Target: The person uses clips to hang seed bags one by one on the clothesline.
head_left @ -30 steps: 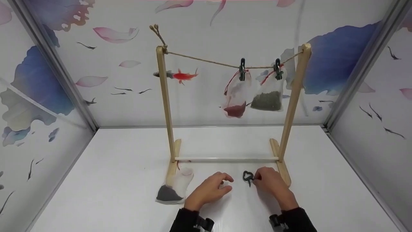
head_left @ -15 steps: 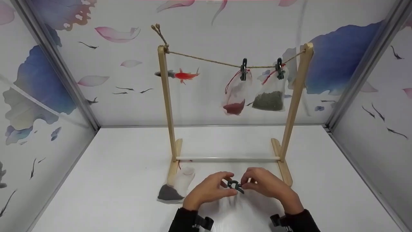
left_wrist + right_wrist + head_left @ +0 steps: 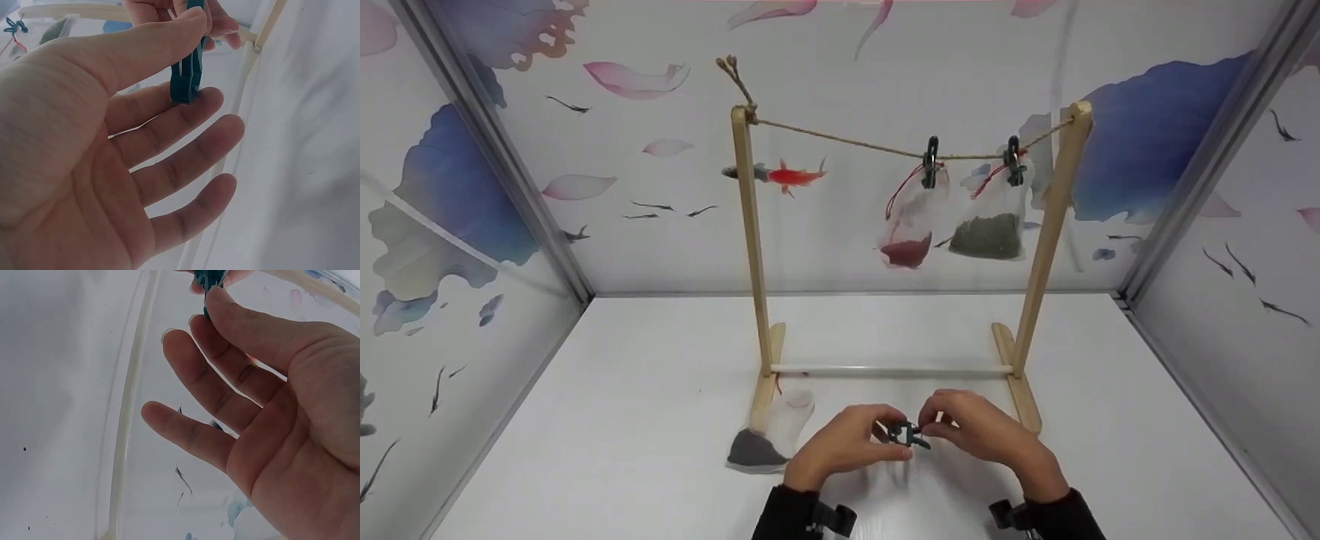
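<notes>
Between my two hands, above the table in front of the rack, is a dark green clip [image 3: 905,433]. My left hand [image 3: 844,442] has its thumb and forefingers at the clip's left end; in the left wrist view the clip [image 3: 183,84] lies between the thumb and fingers, the lower fingers spread. With thumb and index fingertip, my right hand [image 3: 986,431] pinches the clip's other end. In the right wrist view only part of the clip [image 3: 211,278] shows at the top edge, and the remaining fingers extend loosely.
A wooden rack [image 3: 1040,247] carries a sagging rope [image 3: 836,139]. Two clips hold a bag of red filling [image 3: 906,251] and a bag of green filling [image 3: 986,236] on it. A bag with dark filling [image 3: 755,448] lies by the rack's left foot.
My right hand has brought the clip leftward to my left hand, whose thumb and fingers have closed in on it. Over the last half second the clip has turned slightly.
</notes>
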`<state>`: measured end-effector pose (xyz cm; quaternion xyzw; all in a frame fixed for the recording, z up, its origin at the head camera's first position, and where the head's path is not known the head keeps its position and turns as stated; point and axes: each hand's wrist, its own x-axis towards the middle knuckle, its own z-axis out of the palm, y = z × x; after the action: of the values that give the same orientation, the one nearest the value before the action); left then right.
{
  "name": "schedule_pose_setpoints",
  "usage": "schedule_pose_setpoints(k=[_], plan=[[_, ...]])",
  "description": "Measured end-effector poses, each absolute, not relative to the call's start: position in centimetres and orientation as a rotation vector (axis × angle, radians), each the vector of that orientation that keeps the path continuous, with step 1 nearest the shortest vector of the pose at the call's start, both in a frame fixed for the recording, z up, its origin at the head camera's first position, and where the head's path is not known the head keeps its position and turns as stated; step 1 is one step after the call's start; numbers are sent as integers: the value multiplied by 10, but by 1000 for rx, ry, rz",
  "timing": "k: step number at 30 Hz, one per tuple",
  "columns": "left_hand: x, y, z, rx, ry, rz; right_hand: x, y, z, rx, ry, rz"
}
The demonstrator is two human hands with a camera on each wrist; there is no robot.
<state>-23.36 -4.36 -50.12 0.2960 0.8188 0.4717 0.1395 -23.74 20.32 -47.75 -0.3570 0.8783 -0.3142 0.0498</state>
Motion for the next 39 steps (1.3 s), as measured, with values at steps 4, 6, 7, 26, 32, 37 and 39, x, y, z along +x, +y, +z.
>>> schedule_pose_setpoints(k=[4,6,7,26,32,37,39], plan=[[-235,-44,-501,857,2405,1373,-238,203,-478,-1099,2710,-953],[-236,-45,-501,854,2427,1381,-238,202,-478,-1110,2732,-958],[-236,-46,-501,849,2437,1387,-238,202,-479,-1113,2741,-962],[-238,-54,-498,839,2526,1539,-237,200,-480,-979,2797,-1045],[-239,-53,-497,848,2529,1530,-237,200,-479,-925,2789,-1094],[-239,-53,-498,856,2519,1538,-237,199,-477,-920,2793,-1118],[-239,-53,-498,862,2515,1543,-237,198,-477,-924,2793,-1126]])
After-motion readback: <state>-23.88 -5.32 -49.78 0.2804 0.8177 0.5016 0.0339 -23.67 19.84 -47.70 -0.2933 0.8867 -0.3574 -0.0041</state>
